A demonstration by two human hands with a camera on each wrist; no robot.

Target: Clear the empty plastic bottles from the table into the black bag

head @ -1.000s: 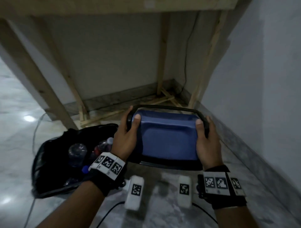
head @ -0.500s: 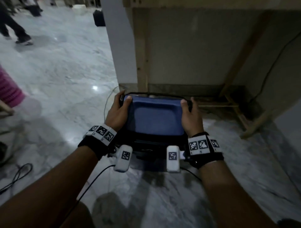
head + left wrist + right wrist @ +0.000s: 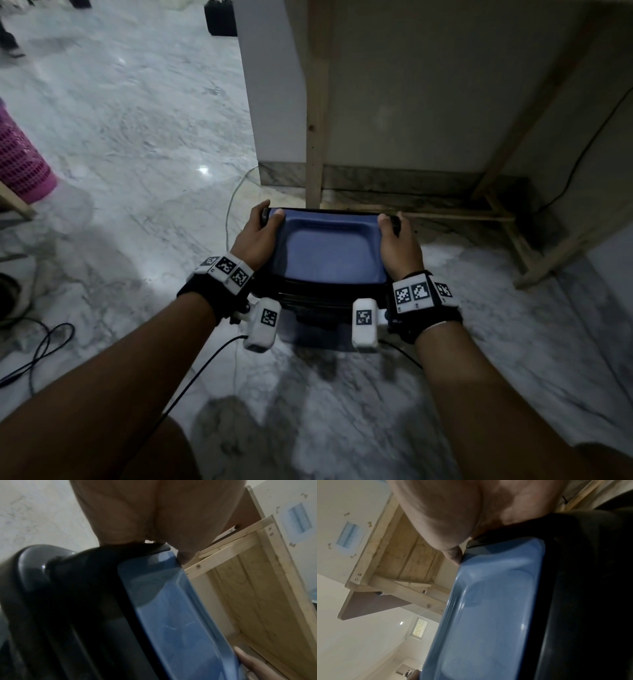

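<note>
A black bin with a blue lid (image 3: 329, 253) hangs above the marble floor, held by its two sides. My left hand (image 3: 269, 214) grips the far left corner, thumb on the lid, fingers curled over the black rim. My right hand (image 3: 392, 221) grips the far right corner the same way. In the left wrist view the lid (image 3: 171, 615) and the black body (image 3: 77, 601) fill the frame under my palm. The right wrist view shows the lid (image 3: 488, 615) from the other side. No black bag and no bottles are in view.
A wooden table leg (image 3: 317, 120) and floor braces (image 3: 507, 219) stand just beyond the bin, against the wall. A white cable (image 3: 233, 205) runs on the floor at the left. A pink basket (image 3: 20, 161) and a black cable (image 3: 37, 349) lie far left.
The view has swung left along the table; the black bag with bottles in it has gone out of sight. Both hands keep the same grip on the bin, now near the table's left leg.
</note>
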